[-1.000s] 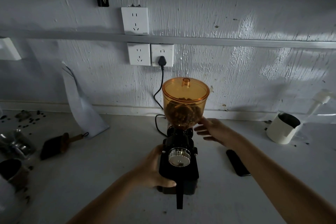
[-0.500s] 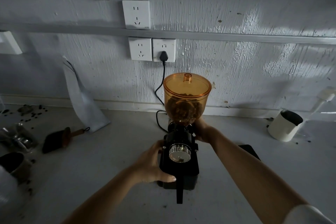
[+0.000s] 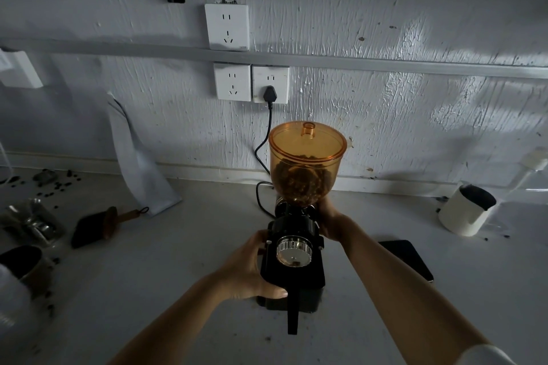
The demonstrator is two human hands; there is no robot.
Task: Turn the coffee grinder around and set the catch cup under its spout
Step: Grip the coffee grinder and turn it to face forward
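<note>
A black coffee grinder (image 3: 292, 267) stands mid-counter with a silver dial facing me and an orange hopper (image 3: 307, 163) holding beans on top. A black lever sticks out toward me from its base. My left hand (image 3: 252, 267) grips the grinder's left side, thumb across the lower front. My right hand (image 3: 329, 221) wraps the far right side just below the hopper. A white catch cup (image 3: 465, 210) with a dark inside stands at the far right of the counter, apart from both hands.
The grinder's black cord (image 3: 264, 157) runs to a wall socket behind it. A dark phone (image 3: 409, 258) lies right of the grinder. A brush (image 3: 100, 224), a white bag (image 3: 139, 163), metal cups (image 3: 29, 222) and scattered beans sit at the left.
My right hand moved from hovering beside the hopper to gripping the grinder's far right side. The left hand kept its hold. The view shifted slightly.
</note>
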